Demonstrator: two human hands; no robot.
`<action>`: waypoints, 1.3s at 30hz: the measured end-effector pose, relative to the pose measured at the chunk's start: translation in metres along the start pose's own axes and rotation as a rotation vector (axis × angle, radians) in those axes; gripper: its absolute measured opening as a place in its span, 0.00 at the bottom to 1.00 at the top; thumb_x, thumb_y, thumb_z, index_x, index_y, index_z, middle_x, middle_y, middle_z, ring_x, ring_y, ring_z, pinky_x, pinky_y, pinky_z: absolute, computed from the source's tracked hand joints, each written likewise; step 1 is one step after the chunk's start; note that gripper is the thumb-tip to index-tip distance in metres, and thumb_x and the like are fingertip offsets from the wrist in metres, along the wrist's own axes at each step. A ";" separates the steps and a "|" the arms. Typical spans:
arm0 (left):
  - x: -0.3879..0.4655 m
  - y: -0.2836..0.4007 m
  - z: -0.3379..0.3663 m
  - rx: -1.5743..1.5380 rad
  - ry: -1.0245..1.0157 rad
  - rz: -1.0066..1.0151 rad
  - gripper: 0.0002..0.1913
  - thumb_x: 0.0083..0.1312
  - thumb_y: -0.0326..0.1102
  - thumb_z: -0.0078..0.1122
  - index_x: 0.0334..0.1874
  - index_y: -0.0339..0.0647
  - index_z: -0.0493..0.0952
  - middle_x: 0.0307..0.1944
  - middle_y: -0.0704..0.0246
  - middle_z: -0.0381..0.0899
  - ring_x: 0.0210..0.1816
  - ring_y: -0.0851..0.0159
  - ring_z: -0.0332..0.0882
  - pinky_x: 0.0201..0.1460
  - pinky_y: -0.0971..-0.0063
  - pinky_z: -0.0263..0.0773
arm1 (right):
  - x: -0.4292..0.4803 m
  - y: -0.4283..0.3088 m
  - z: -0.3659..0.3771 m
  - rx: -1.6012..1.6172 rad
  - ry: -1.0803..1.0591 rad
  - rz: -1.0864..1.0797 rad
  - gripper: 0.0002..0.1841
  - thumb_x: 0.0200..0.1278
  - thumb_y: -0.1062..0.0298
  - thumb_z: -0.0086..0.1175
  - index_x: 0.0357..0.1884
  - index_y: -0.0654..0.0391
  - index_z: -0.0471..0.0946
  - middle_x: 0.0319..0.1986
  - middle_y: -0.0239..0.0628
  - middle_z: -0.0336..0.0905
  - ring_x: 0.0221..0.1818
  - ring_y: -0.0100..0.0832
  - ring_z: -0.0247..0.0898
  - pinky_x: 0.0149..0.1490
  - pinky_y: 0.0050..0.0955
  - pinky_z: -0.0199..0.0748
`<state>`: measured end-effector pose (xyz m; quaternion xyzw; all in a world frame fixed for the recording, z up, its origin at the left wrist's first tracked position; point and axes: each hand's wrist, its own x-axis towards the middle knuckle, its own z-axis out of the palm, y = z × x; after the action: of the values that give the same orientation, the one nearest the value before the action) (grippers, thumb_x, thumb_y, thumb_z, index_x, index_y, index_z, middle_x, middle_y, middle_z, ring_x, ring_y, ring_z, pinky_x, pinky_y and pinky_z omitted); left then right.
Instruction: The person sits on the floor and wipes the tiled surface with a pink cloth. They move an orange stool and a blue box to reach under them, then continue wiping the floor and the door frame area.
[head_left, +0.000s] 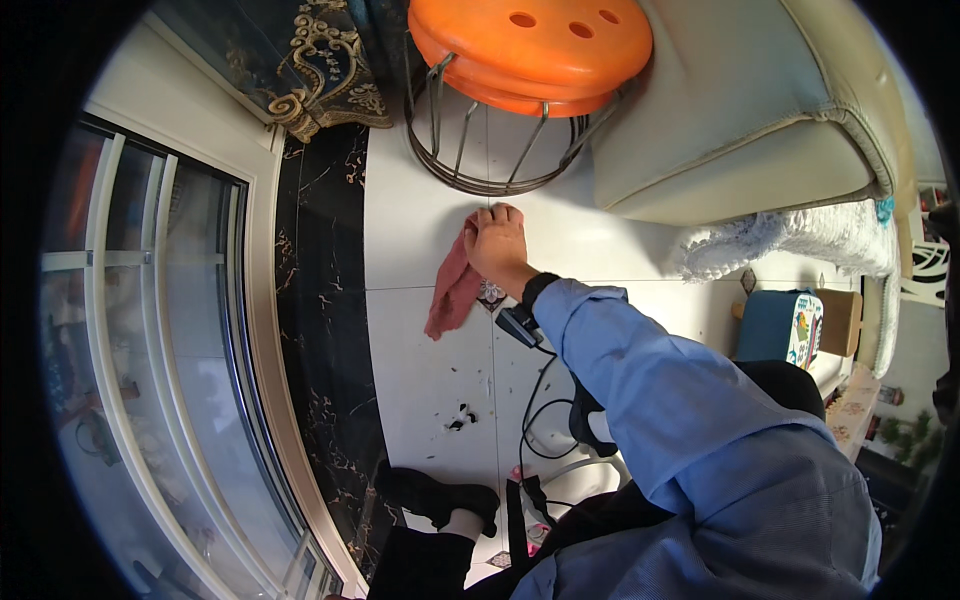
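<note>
My right hand (499, 244), with a black band (541, 288) at its wrist, presses on the upper end of a dusty-red cloth (456, 289). Its fingers are bent and the thumb lies along the cloth. The cloth trails down to the left over white floor tiles (405, 247). Just below the wrist is a small black device (519, 326) with a black cable (527, 420) running from it. Black and white scraps (463, 417) and small crumbs lie on the tiles nearer my feet. My left hand is out of view.
Stacked orange stools (532, 56) with wire legs stand ahead, beside a pale leather sofa (720, 112). A black marble strip (324, 300) and a glass sliding door (195, 360) run along the left. My black shoe (439, 499) is below; a blue box (772, 326) sits at right.
</note>
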<state>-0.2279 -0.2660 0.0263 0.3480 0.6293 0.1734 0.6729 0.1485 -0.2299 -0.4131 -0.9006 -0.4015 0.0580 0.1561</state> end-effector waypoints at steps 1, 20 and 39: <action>0.000 0.001 0.001 0.001 0.008 0.002 0.20 0.86 0.43 0.47 0.34 0.36 0.72 0.21 0.74 0.57 0.21 0.76 0.49 0.23 0.79 0.49 | -0.003 0.000 0.003 -0.031 0.037 0.007 0.25 0.67 0.58 0.58 0.59 0.67 0.78 0.63 0.56 0.75 0.70 0.59 0.63 0.74 0.50 0.63; -0.017 0.003 0.011 0.053 0.006 0.010 0.18 0.86 0.39 0.47 0.36 0.35 0.75 0.20 0.76 0.58 0.21 0.77 0.50 0.25 0.80 0.50 | -0.014 -0.013 -0.039 0.300 -0.200 -0.162 0.24 0.59 0.62 0.67 0.59 0.51 0.81 0.54 0.44 0.79 0.60 0.49 0.73 0.60 0.49 0.77; 0.176 0.099 -0.069 1.307 -0.136 0.103 0.12 0.77 0.37 0.62 0.39 0.36 0.85 0.28 0.70 0.84 0.30 0.74 0.75 0.35 0.73 0.70 | 0.016 0.075 -0.171 0.169 -0.637 -0.172 0.27 0.53 0.59 0.70 0.53 0.66 0.81 0.44 0.50 0.89 0.48 0.52 0.87 0.51 0.44 0.83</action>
<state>-0.2480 -0.0618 -0.0315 0.7246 0.5437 -0.2349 0.3523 0.2512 -0.3057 -0.2755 -0.7839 -0.4984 0.3562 0.1014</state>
